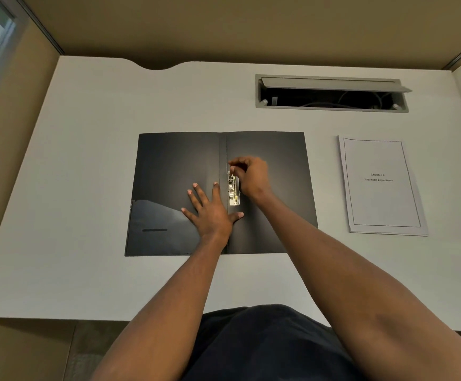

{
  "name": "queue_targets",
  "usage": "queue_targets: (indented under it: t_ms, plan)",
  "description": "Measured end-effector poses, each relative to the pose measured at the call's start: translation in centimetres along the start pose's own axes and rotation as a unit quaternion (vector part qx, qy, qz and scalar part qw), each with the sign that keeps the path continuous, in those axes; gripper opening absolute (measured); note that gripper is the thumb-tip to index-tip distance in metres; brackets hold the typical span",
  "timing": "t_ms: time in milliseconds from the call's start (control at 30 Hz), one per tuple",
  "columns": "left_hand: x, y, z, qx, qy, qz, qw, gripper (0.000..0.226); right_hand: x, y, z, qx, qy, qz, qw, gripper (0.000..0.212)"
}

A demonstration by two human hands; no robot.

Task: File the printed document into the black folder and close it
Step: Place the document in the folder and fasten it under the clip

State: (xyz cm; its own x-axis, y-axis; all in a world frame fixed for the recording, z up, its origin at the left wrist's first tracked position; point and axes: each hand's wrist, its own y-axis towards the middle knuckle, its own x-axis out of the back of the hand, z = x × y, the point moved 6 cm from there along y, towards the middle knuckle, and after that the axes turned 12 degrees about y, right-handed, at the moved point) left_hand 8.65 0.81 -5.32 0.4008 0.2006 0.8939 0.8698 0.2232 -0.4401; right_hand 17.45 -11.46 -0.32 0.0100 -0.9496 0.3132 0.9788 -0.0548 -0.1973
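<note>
The black folder (278, 166) lies open and flat on the white desk (91, 111). A metal clip mechanism (233, 192) sits just right of its spine. My left hand (210, 210) presses flat on the folder, fingers spread, straddling the spine just left of the clip. My right hand (251, 174) is curled over the top end of the clip, fingertips pinching its lever. The printed document (382, 185), a stapled-looking stack with a bordered title page, lies apart to the right of the folder.
A grey cable hatch (331, 93) stands open at the back right of the desk, with wires inside. Beige partition walls (223, 26) enclose the desk at the back and sides. The desk's back edge has a curved cut-out (155, 67).
</note>
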Motion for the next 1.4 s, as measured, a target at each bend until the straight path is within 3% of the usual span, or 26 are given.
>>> queue_targets:
  t_ms: [533, 800, 1033, 1200, 1400]
  plan:
    - [-1.1, 0.2, 0.7, -0.012, 0.007, -0.044, 0.999, 0.111, -1.4, 6.4, -2.3, -0.048, -0.122, 0.038, 0.991, 0.014]
    - [-1.2, -1.4, 0.5, -0.031, 0.029, -0.095, 0.995, 0.1, 0.5, 4.1, -1.8, -0.027, -0.084, 0.05, 0.995, 0.033]
    - [0.0, -3.3, -2.6, -0.053, -0.02, -0.165, 0.985, 0.093, 6.1, -0.3, -3.7, 0.05, -0.138, 0.025, 0.989, 0.047]
    - [0.8, -4.7, -7.8, -0.103, -0.043, -0.218, 0.97, 0.087, 12.2, -2.7, -5.9, 0.054, -0.135, -0.002, 0.989, 0.058]
    - [0.9, -6.6, -16.8, -0.149, -0.102, -0.19, 0.965, 0.081, 22.4, -4.3, -9.0, 0.046, -0.131, -0.075, 0.987, 0.061]
